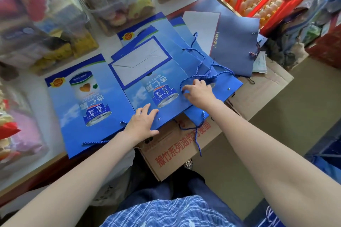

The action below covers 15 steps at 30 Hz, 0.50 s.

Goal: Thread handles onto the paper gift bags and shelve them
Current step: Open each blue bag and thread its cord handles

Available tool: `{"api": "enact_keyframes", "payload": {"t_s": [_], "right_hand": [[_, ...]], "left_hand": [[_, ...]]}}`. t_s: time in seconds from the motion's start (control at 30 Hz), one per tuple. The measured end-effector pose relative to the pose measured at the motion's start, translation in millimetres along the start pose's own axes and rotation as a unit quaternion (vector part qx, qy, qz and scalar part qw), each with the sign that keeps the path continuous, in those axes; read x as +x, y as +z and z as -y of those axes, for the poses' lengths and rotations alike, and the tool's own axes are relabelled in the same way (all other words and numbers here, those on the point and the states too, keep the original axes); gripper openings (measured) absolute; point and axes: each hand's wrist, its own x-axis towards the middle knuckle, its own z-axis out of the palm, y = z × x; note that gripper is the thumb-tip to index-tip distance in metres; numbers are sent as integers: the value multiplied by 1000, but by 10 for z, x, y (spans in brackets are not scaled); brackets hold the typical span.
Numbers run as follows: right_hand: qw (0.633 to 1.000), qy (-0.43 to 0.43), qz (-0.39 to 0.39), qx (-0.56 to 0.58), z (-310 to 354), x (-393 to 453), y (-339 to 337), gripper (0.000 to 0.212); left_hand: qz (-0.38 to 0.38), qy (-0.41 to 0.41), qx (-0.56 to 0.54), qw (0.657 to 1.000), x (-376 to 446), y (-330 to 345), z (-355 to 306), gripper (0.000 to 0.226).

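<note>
We are in the threading step, not yet the shelving: several flat blue gift bags lie fanned over the near edge of the table and a cardboard box [184, 145], and none has been stood up or put away. Our left hand [143, 122] lies flat with fingers spread on the near edge of the middle bag [158, 86], pressing it down just left of an eyelet [159, 119] that shows no cord. Our right hand [198, 91] has its fingers curled over a loop of blue cord [198, 75] on the same bag, seemingly pinching it, though the exact grip is hidden under the knuckles. A second bare eyelet [229, 89] sits at the bag's right corner. The bag at left [86, 101] already carries a cord along its near edge, and a darker bag [234, 46] lies far right with its handle knotted. Next, we judge, the cord's free end must be found, drawn clear of the tangle and fed through a small eyelet, which calls for a fine pinch while the left hand holds the paper steady.
</note>
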Motion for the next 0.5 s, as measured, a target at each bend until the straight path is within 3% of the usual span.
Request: {"api": "enact_keyframes", "payload": {"t_s": [0.07, 0.17, 0.23, 0.27, 0.33, 0.4, 0.5], "right_hand": [[999, 26, 21, 32, 69, -9, 25, 32], [998, 18, 60, 23, 140, -51, 103, 21], [986, 51, 41, 153, 134, -76, 108, 25], [959, 75, 32, 271, 104, -84, 66, 34], [856, 141, -14, 497, -13, -89, -138, 34], [752, 196, -63, 626, -203, -82, -421, 28], [606, 207, -153, 753, -516, -98, -930, 32]], "left_hand": [[15, -10, 26, 1000, -25, 52, 25, 74], [-21, -15, 18, 1000, 1, 86, 62, 62], [-36, -24, 2, 999, 31, 87, 72, 61], [-38, -30, 2, 999, 42, 83, 67, 64], [-41, -41, 28, 998, 63, 67, 32, 70], [-43, -57, 57, 996, 107, 71, -7, 74], [-24, -74, 48, 996, 139, 43, -91, 69]]}}
